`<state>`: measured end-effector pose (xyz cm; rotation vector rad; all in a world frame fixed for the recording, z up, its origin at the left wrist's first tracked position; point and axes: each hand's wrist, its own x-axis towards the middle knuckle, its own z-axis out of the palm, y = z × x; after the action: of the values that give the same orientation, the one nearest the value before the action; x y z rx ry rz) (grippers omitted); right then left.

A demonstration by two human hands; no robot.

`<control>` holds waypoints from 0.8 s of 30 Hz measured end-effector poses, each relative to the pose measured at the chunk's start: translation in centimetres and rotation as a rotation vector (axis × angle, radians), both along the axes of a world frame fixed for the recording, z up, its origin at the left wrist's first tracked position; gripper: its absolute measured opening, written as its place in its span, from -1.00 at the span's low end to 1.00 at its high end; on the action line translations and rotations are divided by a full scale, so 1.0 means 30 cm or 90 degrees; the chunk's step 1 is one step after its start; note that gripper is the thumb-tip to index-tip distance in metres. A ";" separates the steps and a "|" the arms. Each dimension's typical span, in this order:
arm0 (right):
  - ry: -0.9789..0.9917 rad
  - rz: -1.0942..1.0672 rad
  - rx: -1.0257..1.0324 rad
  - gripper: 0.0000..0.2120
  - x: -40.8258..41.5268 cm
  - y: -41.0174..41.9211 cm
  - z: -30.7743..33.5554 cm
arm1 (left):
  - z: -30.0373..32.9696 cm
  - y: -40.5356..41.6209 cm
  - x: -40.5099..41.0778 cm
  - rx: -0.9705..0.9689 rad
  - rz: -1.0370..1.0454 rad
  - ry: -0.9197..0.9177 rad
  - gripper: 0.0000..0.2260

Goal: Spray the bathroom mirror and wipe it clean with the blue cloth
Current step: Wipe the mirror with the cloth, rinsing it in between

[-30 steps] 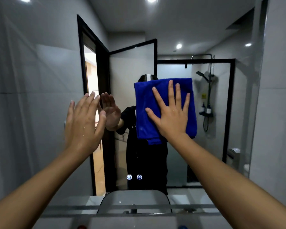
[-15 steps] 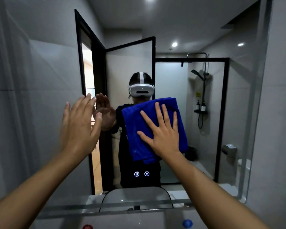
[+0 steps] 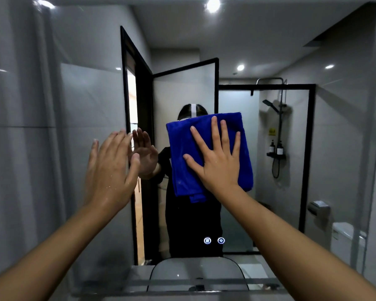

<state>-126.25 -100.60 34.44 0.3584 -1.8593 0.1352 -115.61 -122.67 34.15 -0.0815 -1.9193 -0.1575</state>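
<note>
The right hand (image 3: 220,164) pressed the blue cloth (image 3: 206,155) flat against the mirror (image 3: 269,192), fingers spread wide. At its 9 o'clock, the left hand (image 3: 110,170) stood upright, empty, fingers straight and close together.

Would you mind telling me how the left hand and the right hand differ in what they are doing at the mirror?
The right hand lies flat on the blue cloth, fingers spread; the left hand is bare, fingers close together. The right hand is higher and nearer mid-mirror. Both are open, raised toward the glass.
</note>
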 end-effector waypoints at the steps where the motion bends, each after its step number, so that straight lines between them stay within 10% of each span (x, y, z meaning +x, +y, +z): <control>1: 0.000 0.007 0.007 -0.32 0.003 -0.042 -0.002 | 0.002 -0.023 0.008 0.000 0.007 -0.001 -0.53; 24: 0.021 0.016 0.061 -0.34 0.036 -0.253 -0.147 | -0.029 -0.253 0.032 0.022 -0.009 -0.004 -0.46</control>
<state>-125.18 -108.19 30.05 0.4476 -1.8337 0.0569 -114.65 -130.25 33.28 -0.0712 -1.9211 -0.2007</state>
